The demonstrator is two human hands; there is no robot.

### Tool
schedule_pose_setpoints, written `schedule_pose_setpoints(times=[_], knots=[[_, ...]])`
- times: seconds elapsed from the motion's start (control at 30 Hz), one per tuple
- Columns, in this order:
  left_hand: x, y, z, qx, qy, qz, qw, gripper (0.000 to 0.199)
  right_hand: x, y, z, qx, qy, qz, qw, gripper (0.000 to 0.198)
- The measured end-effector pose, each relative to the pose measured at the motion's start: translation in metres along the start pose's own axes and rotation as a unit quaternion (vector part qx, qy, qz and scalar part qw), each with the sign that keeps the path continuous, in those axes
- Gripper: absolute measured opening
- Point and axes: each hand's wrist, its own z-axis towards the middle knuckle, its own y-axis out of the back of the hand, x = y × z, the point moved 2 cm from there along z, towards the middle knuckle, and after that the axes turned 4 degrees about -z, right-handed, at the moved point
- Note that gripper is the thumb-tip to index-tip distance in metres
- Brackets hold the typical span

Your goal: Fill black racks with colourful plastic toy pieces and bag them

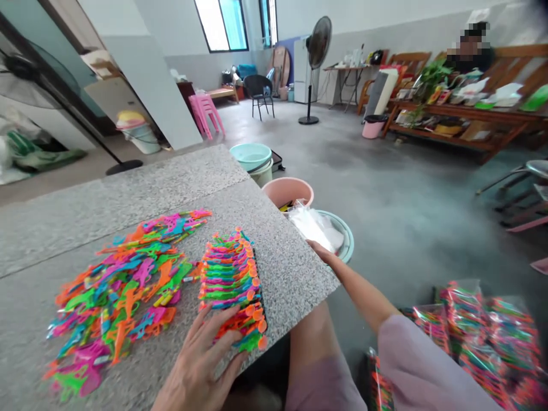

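Your left hand (199, 362) rests, fingers loosely spread, on the near end of the toy dart gun row (229, 271); press lightly, keeping it square. Loose toy guns (148, 274) lie alongside on the speckled desk (289, 291). Your right hand (321, 252) is by plastic bags (314, 227), its grip unclear. Beyond, a pedestal fan (319, 43) stands on grey floor (385, 200).

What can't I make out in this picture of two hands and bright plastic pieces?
In the head view:
Right hand: fingers mostly hidden by the tabletop, so its grip is unclear.
Row of pieces: its near part is partly covered by the left hand.
Loose pile: upper pieces hide those beneath.
Bagged bundles: blurred, some cut off by the bottom edge.
Floor fan: cut off by the left edge.
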Motion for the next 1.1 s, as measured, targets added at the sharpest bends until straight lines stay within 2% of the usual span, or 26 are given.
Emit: schedule_pose_setpoints(times=[0.1,0.2,0.3,0.43,0.5,0.7,0.9,1.0,1.1], knots=[[0.0,0.001,-0.004,0.015,0.012,0.009,1.0,0.023,-0.004,-0.009,0.007,-0.029,-0.066,-0.023,0.997,0.014],[-0.001,0.001,-0.004,0.023,0.021,0.008,0.999,0.023,-0.021,0.0,0.003,-0.047,-0.097,-0.045,0.993,0.014],[-0.003,0.002,-0.003,0.027,0.03,-0.001,0.999,0.019,-0.035,0.015,-0.008,-0.019,-0.069,-0.047,0.996,0.016],[-0.005,0.002,0.0,0.036,0.04,-0.018,0.998,0.015,-0.041,0.032,-0.018,0.021,-0.03,-0.041,0.998,0.014],[-0.005,0.001,0.0,0.038,0.048,-0.026,0.998,0.013,-0.04,0.039,-0.019,0.013,-0.032,-0.054,0.998,0.015],[-0.004,-0.001,-0.002,0.023,0.036,-0.046,0.998,0.01,-0.025,0.045,-0.028,-0.043,-0.034,-0.078,0.995,0.04],[-0.008,0.001,-0.002,0.021,0.04,-0.066,0.997,0.01,-0.006,0.07,-0.04,-0.043,-0.032,-0.018,0.998,0.031],[-0.005,-0.001,-0.003,0.015,0.052,-0.074,0.996,0.01,0.0,0.092,-0.04,-0.085,-0.057,0.011,0.995,0.032],[-0.005,0.003,-0.005,0.017,0.046,-0.084,0.995,0.011,0.011,0.122,-0.043,-0.189,-0.078,0.049,0.978,0.044]])
